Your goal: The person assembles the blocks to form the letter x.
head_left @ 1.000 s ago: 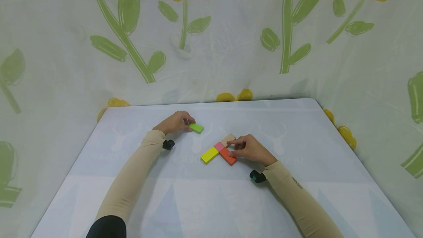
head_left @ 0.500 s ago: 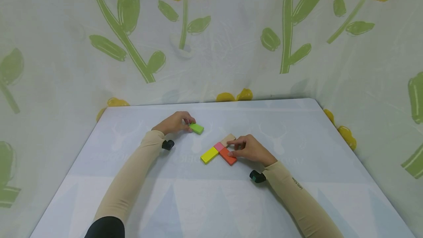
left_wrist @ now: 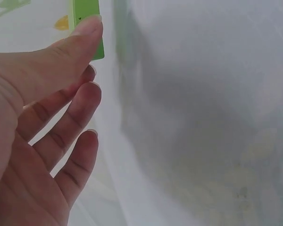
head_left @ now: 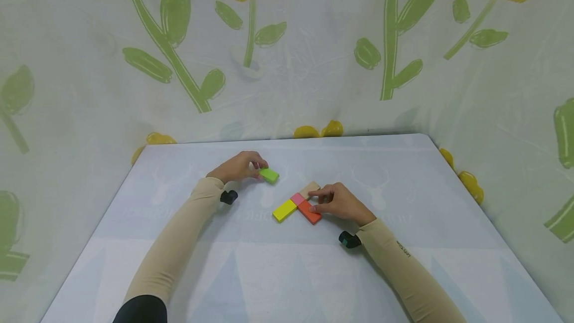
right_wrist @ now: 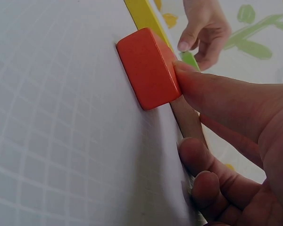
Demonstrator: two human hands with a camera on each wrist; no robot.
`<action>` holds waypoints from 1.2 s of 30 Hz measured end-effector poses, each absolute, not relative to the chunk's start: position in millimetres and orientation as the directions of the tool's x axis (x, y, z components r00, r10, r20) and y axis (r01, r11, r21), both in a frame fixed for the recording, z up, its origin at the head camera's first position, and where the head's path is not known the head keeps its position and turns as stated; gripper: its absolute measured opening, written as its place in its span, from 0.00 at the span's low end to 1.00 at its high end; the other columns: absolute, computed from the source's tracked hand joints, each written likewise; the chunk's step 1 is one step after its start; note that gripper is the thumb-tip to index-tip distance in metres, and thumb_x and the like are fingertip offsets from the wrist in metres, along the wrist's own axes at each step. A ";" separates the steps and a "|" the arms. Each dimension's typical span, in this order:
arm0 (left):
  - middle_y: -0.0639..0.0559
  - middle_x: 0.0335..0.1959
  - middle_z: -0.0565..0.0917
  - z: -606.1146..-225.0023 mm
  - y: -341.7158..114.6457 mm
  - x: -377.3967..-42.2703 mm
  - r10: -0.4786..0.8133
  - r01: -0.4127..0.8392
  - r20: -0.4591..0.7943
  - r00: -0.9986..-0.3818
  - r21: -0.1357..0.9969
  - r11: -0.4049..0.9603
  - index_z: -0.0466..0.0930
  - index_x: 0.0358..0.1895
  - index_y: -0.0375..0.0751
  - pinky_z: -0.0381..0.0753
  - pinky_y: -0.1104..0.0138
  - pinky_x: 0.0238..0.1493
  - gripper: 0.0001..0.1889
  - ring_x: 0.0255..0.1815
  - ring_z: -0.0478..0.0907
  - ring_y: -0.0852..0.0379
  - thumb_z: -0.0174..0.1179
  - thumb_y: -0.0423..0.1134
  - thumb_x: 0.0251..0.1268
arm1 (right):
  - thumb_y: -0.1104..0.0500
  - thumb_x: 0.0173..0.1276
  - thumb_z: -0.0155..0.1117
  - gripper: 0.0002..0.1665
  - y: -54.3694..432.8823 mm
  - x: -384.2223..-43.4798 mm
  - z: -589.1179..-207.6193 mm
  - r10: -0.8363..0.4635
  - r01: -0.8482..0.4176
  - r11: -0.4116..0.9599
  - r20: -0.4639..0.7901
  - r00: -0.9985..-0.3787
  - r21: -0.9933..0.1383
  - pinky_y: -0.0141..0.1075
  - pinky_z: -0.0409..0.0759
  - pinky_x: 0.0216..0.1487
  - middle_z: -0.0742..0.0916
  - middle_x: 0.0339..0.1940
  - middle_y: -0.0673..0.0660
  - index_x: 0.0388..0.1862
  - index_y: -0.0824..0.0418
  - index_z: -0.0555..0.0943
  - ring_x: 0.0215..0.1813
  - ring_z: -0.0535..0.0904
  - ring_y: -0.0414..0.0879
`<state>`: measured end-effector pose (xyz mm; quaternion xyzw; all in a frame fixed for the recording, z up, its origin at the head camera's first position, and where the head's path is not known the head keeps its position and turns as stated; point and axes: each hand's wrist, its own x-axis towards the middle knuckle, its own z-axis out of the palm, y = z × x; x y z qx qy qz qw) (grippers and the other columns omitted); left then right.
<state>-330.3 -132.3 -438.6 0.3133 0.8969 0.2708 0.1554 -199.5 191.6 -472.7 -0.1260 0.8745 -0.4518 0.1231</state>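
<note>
My left hand pinches a light green rectangular block between thumb and fingers, behind and left of a block group. In the left wrist view the thumb lies across the green block. Four colours meet in the group: a yellow block, a small pink block, a plain wooden block and an orange-red block. With its thumb my right hand touches the orange-red block; its index finger reaches to the wooden block. The other right fingers are loosely bent.
The blocks lie on a white table with a pale printed cover. A flower-patterned cloth hangs behind the table's far edge and along both sides. Small black devices sit at both wrists.
My left hand has shifted slightly to the right and nearer with the green block, which is a little closer to the group. The right hand and the grouped blocks have stayed put.
</note>
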 end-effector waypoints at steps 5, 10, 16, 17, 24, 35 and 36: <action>0.49 0.54 0.86 -436.7 -129.3 -328.7 0.660 0.491 -0.106 -0.744 0.583 0.647 0.87 0.58 0.45 0.79 0.52 0.64 0.18 0.56 0.78 0.48 0.71 0.34 0.64 | 0.55 0.59 0.81 0.27 191.2 -199.1 -472.5 -0.331 -0.107 0.561 -0.104 -0.938 -0.821 0.29 0.65 0.29 0.80 0.25 0.51 0.58 0.56 0.88 0.30 0.70 0.45; 0.50 0.53 0.86 -436.9 -126.5 -327.2 0.675 0.501 -0.106 -0.730 0.589 0.634 0.87 0.57 0.46 0.79 0.53 0.64 0.17 0.56 0.78 0.48 0.71 0.33 0.65 | 0.54 0.59 0.81 0.27 191.0 -199.4 -472.5 -0.323 -0.097 0.570 -0.113 -0.940 -0.816 0.29 0.66 0.29 0.80 0.25 0.50 0.58 0.55 0.88 0.31 0.70 0.45; 0.51 0.53 0.86 -437.3 -124.3 -325.1 0.692 0.515 -0.109 -0.714 0.588 0.624 0.87 0.57 0.47 0.79 0.53 0.64 0.17 0.57 0.78 0.49 0.71 0.35 0.65 | 0.55 0.60 0.81 0.27 190.7 -197.6 -470.7 -0.332 -0.104 0.557 -0.106 -0.937 -0.824 0.30 0.66 0.30 0.81 0.27 0.52 0.58 0.57 0.88 0.31 0.70 0.46; 0.51 0.53 0.86 -437.1 -124.2 -324.8 0.696 0.519 -0.109 -0.710 0.588 0.621 0.87 0.57 0.47 0.79 0.53 0.64 0.17 0.56 0.78 0.49 0.71 0.35 0.65 | 0.55 0.60 0.81 0.27 190.6 -197.4 -470.6 -0.334 -0.106 0.554 -0.104 -0.937 -0.826 0.30 0.66 0.30 0.81 0.27 0.52 0.58 0.58 0.88 0.31 0.70 0.47; 0.51 0.52 0.86 -434.1 -122.8 -322.3 0.717 0.543 -0.108 -0.689 0.578 0.609 0.87 0.56 0.46 0.79 0.54 0.63 0.17 0.55 0.79 0.50 0.71 0.34 0.65 | 0.55 0.60 0.81 0.27 190.4 -197.1 -470.5 -0.330 -0.099 0.552 -0.108 -0.938 -0.828 0.30 0.65 0.29 0.78 0.25 0.51 0.58 0.57 0.88 0.31 0.70 0.47; 0.49 0.53 0.86 -433.1 -117.9 -320.0 0.740 0.566 -0.113 -0.663 0.571 0.595 0.87 0.56 0.44 0.79 0.53 0.64 0.17 0.55 0.79 0.50 0.71 0.33 0.65 | 0.56 0.59 0.81 0.27 190.5 -197.0 -471.2 -0.331 -0.102 0.545 -0.102 -0.938 -0.832 0.30 0.65 0.30 0.79 0.25 0.51 0.58 0.58 0.88 0.31 0.70 0.47; 0.49 0.53 0.86 -432.8 -117.5 -319.5 0.742 0.568 -0.113 -0.661 0.571 0.593 0.87 0.56 0.44 0.79 0.53 0.64 0.17 0.55 0.79 0.50 0.71 0.33 0.65 | 0.56 0.59 0.82 0.27 190.5 -197.0 -471.2 -0.332 -0.103 0.545 -0.101 -0.938 -0.832 0.30 0.65 0.30 0.79 0.25 0.52 0.58 0.58 0.88 0.31 0.69 0.47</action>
